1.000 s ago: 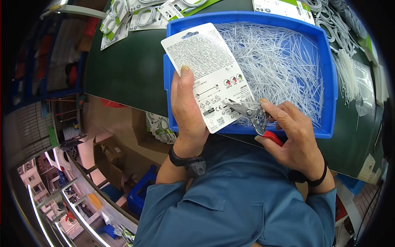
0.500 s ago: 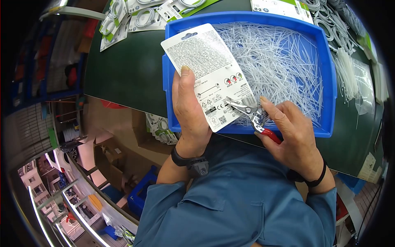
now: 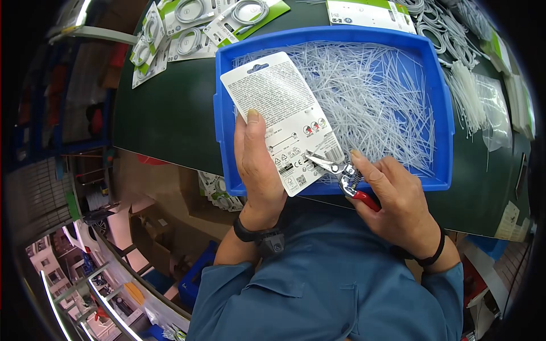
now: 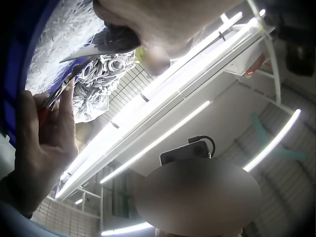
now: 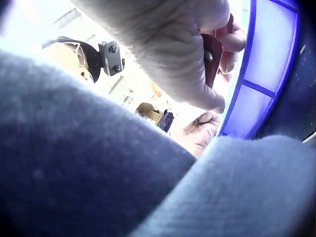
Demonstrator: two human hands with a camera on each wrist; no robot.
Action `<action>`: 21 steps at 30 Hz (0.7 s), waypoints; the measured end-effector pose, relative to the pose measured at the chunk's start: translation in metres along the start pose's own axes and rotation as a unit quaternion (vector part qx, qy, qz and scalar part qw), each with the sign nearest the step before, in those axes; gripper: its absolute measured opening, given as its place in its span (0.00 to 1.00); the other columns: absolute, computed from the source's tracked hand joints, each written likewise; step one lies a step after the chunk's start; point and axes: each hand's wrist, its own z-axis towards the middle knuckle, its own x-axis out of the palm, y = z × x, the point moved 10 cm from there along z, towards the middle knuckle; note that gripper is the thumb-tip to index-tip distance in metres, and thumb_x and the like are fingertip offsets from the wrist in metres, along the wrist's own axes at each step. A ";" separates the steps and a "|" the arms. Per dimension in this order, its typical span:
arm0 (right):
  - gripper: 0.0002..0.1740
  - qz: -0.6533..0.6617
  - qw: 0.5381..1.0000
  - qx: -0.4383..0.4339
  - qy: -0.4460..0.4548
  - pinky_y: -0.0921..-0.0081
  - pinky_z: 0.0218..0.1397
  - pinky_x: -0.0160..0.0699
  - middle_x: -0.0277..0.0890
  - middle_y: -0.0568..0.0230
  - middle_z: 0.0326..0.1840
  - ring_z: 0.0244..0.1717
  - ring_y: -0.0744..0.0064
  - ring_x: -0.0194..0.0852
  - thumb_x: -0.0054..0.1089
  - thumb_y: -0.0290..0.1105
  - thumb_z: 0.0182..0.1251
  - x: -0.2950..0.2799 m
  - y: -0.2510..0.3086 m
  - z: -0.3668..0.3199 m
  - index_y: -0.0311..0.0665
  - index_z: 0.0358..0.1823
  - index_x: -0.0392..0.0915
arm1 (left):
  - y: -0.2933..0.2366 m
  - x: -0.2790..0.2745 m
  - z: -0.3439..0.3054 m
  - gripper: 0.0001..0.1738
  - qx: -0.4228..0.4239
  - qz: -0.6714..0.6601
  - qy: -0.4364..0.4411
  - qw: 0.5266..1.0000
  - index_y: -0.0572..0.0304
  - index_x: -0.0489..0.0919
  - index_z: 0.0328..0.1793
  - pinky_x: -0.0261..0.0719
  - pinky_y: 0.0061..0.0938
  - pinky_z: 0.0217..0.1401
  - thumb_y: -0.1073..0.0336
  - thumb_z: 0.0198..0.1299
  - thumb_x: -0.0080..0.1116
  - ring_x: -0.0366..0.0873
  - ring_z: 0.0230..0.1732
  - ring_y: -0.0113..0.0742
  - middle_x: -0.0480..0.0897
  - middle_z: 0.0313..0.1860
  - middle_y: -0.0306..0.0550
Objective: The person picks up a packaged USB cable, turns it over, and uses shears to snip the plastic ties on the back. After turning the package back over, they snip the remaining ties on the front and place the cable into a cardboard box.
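Note:
My left hand [image 3: 260, 170] grips a white printed package card [image 3: 281, 105] by its left edge, thumb on the text side. The card is tilted, its hanging slot at the top, above the blue tray [image 3: 447, 131]. My right hand [image 3: 401, 207] holds pruning shears [image 3: 348, 183] by their red handles, the spring showing between them. Their blades are parted and overlap the card's lower printed part in the head view. The shears [image 4: 58, 94] also show in the left wrist view, below the card's dark edge. The card's other face is hidden.
Many thin white plastic strips [image 3: 369, 96] lie in the tray. Carded coiled cables [image 3: 190, 40] lie at the back left, loose grey cables [image 3: 449, 34] at the back right. A bundle of white cable ties [image 3: 467, 96] and a clear bag [image 3: 496, 113] are right of the tray.
The head view has shifted, so tray, card and hands appear lower and slightly left. Both hands keep nearly the same hold, and the shears stay parted at the card's lower part.

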 end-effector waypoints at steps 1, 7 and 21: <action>0.47 0.000 1.000 0.000 0.001 0.62 0.34 0.80 0.74 0.57 0.37 0.32 0.59 0.79 0.83 0.21 0.48 0.000 -0.001 -0.001 0.38 0.75 0.76 | 0.000 -0.001 0.000 0.27 -0.001 0.001 0.001 1.000 0.66 0.74 0.73 0.89 0.35 0.61 0.51 0.85 0.42 0.90 0.58 0.41 0.85 0.62 0.56; 0.46 0.020 1.000 0.001 0.009 0.62 0.35 0.80 0.74 0.57 0.37 0.33 0.57 0.80 0.83 0.20 0.48 0.000 0.000 0.000 0.37 0.74 0.77 | -0.006 0.008 -0.003 0.25 0.002 -0.013 0.008 1.000 0.66 0.74 0.74 0.89 0.36 0.61 0.53 0.86 0.42 0.89 0.59 0.42 0.85 0.63 0.55; 0.46 0.154 0.987 0.030 -0.046 0.71 0.40 0.76 0.77 0.59 0.40 0.38 0.67 0.74 0.80 0.22 0.48 -0.044 -0.009 0.029 0.33 0.75 0.79 | -0.067 -0.038 0.021 0.15 0.061 -0.118 -0.015 0.991 0.63 0.78 0.65 0.79 0.46 0.66 0.62 0.81 0.54 0.83 0.60 0.45 0.85 0.58 0.52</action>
